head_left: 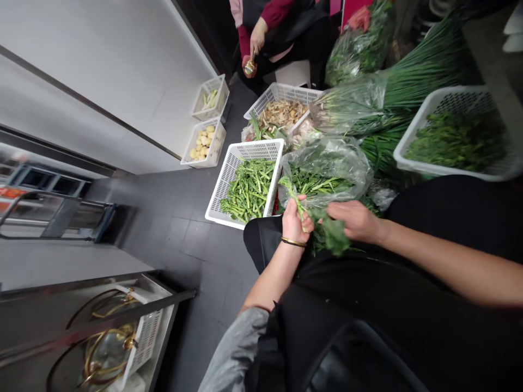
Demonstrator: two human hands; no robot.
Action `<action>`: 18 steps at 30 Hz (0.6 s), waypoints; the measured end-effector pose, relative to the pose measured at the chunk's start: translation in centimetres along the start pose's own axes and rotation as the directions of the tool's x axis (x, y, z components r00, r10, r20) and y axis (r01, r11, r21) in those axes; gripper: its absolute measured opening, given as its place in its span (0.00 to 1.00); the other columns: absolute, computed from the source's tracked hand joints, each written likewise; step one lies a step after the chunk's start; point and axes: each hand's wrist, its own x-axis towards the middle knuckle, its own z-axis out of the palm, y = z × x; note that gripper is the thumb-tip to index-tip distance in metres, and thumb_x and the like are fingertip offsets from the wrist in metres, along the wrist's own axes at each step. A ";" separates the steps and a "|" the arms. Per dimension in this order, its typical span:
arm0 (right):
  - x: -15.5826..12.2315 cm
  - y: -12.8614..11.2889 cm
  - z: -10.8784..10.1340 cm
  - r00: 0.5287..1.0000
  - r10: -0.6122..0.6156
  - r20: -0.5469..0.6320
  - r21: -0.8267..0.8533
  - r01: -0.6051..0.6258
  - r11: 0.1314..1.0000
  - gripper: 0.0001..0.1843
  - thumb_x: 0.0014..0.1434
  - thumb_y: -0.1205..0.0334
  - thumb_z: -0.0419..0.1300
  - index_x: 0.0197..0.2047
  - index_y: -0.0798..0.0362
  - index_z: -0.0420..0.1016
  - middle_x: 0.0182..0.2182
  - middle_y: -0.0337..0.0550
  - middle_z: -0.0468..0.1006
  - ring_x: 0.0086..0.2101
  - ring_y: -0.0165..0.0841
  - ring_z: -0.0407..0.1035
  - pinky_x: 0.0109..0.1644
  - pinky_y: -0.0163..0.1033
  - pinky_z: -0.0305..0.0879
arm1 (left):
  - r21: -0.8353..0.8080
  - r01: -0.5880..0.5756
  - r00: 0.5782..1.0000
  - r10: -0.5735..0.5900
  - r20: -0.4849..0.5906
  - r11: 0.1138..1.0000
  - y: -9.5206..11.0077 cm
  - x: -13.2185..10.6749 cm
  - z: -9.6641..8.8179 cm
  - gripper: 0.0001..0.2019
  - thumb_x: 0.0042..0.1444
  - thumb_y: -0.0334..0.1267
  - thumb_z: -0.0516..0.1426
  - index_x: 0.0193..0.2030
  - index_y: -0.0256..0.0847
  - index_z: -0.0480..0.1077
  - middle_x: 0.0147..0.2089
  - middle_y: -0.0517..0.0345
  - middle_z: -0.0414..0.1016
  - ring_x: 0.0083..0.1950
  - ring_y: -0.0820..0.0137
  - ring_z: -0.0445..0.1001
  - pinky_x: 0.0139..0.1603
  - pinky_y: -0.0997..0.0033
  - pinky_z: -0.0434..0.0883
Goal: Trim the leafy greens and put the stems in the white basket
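My left hand (296, 222), a bracelet at its wrist, is closed around a green vegetable stalk (292, 190) whose budded top points up and away. Just to the right, my right hand (356, 220) is closed on green leaves (335, 237), which hang below its fingers and are smeared by motion. Beyond both hands lies a clear plastic bag (347, 155) with more leafy stalks inside. Left of the bag, a white basket (216, 204) holds a heap of trimmed green stalks (249, 190).
Across from me, a person's hands (255, 46) work on a small pale item over a basket of peelings (281, 111). Potatoes (203, 142) fill a small basket by the wall. Bundled long green stems (425, 68) and a basket of greens (453, 139) stand right. A metal rack (163, 305) is lower left.
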 end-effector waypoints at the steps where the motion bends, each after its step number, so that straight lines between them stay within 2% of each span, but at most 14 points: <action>1: -1.2 0.4 -0.6 0.998 0.031 0.052 0.002 -0.032 0.999 0.13 0.61 0.64 0.48 0.24 0.51 0.60 0.19 0.39 0.64 0.21 0.29 0.60 0.27 0.35 0.55 | -0.004 -0.006 1.000 0.007 0.014 1.000 0.4 0.0 -0.1 0.15 0.56 0.52 0.54 0.39 0.41 0.64 0.17 0.69 0.57 0.11 0.82 0.50 0.13 0.82 0.47; 2: -2.4 1.1 -1.1 0.983 0.100 0.152 -0.005 -0.101 0.995 0.13 0.60 0.64 0.49 0.24 0.51 0.62 0.20 0.40 0.66 0.22 0.29 0.61 0.27 0.35 0.56 | 0.000 -0.012 0.999 0.012 0.037 1.000 0.8 -0.1 -0.2 0.15 0.57 0.51 0.54 0.37 0.41 0.63 0.16 0.69 0.56 0.11 0.82 0.49 0.13 0.82 0.46; 3: -3.5 1.9 -1.5 0.930 0.201 0.307 -0.042 -0.198 0.979 0.11 0.59 0.63 0.51 0.24 0.51 0.63 0.20 0.40 0.67 0.23 0.30 0.63 0.27 0.35 0.57 | 0.012 -0.025 0.998 0.024 0.061 1.000 1.2 -0.2 -0.3 0.14 0.57 0.51 0.54 0.35 0.41 0.62 0.16 0.70 0.55 0.11 0.82 0.49 0.13 0.83 0.46; 4: -4.3 2.9 -1.8 0.822 0.313 0.475 -0.117 -0.294 0.949 0.10 0.56 0.62 0.55 0.24 0.51 0.65 0.20 0.41 0.69 0.23 0.32 0.65 0.27 0.36 0.57 | 0.033 -0.044 0.996 0.041 0.085 0.998 1.4 -0.3 -0.2 0.14 0.56 0.50 0.54 0.34 0.41 0.61 0.16 0.70 0.56 0.11 0.81 0.50 0.12 0.83 0.46; 5: -4.8 3.7 -1.9 0.675 0.421 0.605 -0.223 -0.365 0.904 0.08 0.52 0.61 0.59 0.24 0.52 0.67 0.20 0.42 0.70 0.22 0.33 0.66 0.26 0.36 0.57 | 0.061 -0.069 0.993 0.062 0.103 0.996 1.5 -0.4 -0.2 0.14 0.56 0.49 0.55 0.33 0.41 0.60 0.16 0.69 0.57 0.11 0.81 0.52 0.12 0.83 0.46; 6: -4.8 4.4 -2.0 0.540 0.518 0.663 -0.337 -0.402 0.851 0.06 0.48 0.61 0.62 0.24 0.52 0.69 0.21 0.44 0.71 0.22 0.35 0.67 0.25 0.37 0.56 | 0.093 -0.088 0.990 0.078 0.114 0.992 1.5 -0.5 0.0 0.14 0.55 0.49 0.56 0.33 0.41 0.60 0.16 0.69 0.58 0.11 0.81 0.53 0.12 0.83 0.47; 7: -4.4 4.8 -2.0 0.471 0.586 0.659 -0.417 -0.420 0.806 0.06 0.46 0.60 0.64 0.26 0.53 0.71 0.23 0.47 0.73 0.23 0.37 0.68 0.24 0.38 0.56 | 0.125 -0.103 0.989 0.088 0.120 0.987 1.3 -0.6 0.2 0.14 0.54 0.49 0.57 0.32 0.41 0.59 0.16 0.69 0.59 0.12 0.80 0.53 0.12 0.83 0.48; 8: -3.5 4.9 -1.9 0.483 0.614 0.625 -0.435 -0.437 0.787 0.09 0.46 0.58 0.64 0.30 0.53 0.74 0.27 0.50 0.76 0.25 0.38 0.69 0.26 0.38 0.58 | 0.155 -0.112 0.988 0.094 0.121 0.982 1.0 -0.8 0.3 0.15 0.53 0.49 0.57 0.32 0.41 0.59 0.16 0.69 0.59 0.12 0.80 0.54 0.12 0.83 0.49; 10: -0.7 4.0 -1.3 0.640 0.542 0.545 -0.294 -0.460 0.838 0.17 0.52 0.52 0.60 0.42 0.54 0.74 0.38 0.52 0.77 0.31 0.38 0.71 0.31 0.38 0.61 | 0.208 -0.129 0.987 0.105 0.122 0.970 0.4 -0.9 0.7 0.16 0.52 0.50 0.58 0.32 0.42 0.58 0.15 0.70 0.60 0.11 0.80 0.54 0.12 0.83 0.50; 11: 0.8 3.1 -0.9 0.701 0.483 0.525 -0.192 -0.455 0.870 0.19 0.55 0.49 0.57 0.45 0.53 0.73 0.40 0.50 0.77 0.32 0.37 0.72 0.33 0.38 0.62 | 0.233 -0.145 0.985 0.119 0.121 0.962 0.2 -0.9 0.7 0.16 0.52 0.51 0.58 0.32 0.42 0.58 0.15 0.70 0.60 0.11 0.80 0.54 0.12 0.83 0.50; 12: 2.1 2.1 -0.5 0.722 0.444 0.531 -0.137 -0.443 0.886 0.19 0.58 0.49 0.54 0.44 0.53 0.73 0.39 0.49 0.78 0.32 0.36 0.72 0.33 0.37 0.61 | 0.261 -0.163 0.984 0.137 0.116 0.951 0.1 -0.8 0.6 0.16 0.52 0.51 0.58 0.33 0.42 0.58 0.15 0.70 0.60 0.11 0.80 0.54 0.11 0.83 0.50; 14: 3.4 0.4 0.2 0.727 0.398 0.560 -0.124 -0.401 0.908 0.17 0.62 0.51 0.49 0.38 0.53 0.73 0.32 0.48 0.78 0.29 0.35 0.71 0.31 0.36 0.59 | 0.316 -0.189 0.982 0.175 0.073 0.930 0.6 -0.2 0.0 0.17 0.52 0.52 0.57 0.33 0.41 0.59 0.16 0.70 0.60 0.11 0.81 0.54 0.11 0.83 0.50; 16: 2.7 -0.4 0.6 0.712 0.359 0.603 -0.154 -0.337 0.929 0.18 0.63 0.54 0.46 0.33 0.53 0.73 0.27 0.47 0.77 0.27 0.35 0.71 0.29 0.36 0.56 | 0.381 -0.192 0.975 0.219 -0.030 0.904 2.5 1.0 -1.3 0.17 0.55 0.53 0.54 0.33 0.41 0.60 0.18 0.70 0.58 0.12 0.82 0.53 0.12 0.83 0.50; 18: 0.4 0.3 0.4 0.653 0.311 0.691 -0.144 -0.297 0.944 0.18 0.64 0.53 0.46 0.33 0.51 0.73 0.27 0.46 0.77 0.28 0.36 0.72 0.29 0.36 0.56 | 0.516 -0.182 0.934 0.311 -0.176 0.837 5.5 2.4 -3.2 0.16 0.59 0.52 0.50 0.34 0.39 0.62 0.19 0.69 0.58 0.14 0.82 0.55 0.14 0.83 0.55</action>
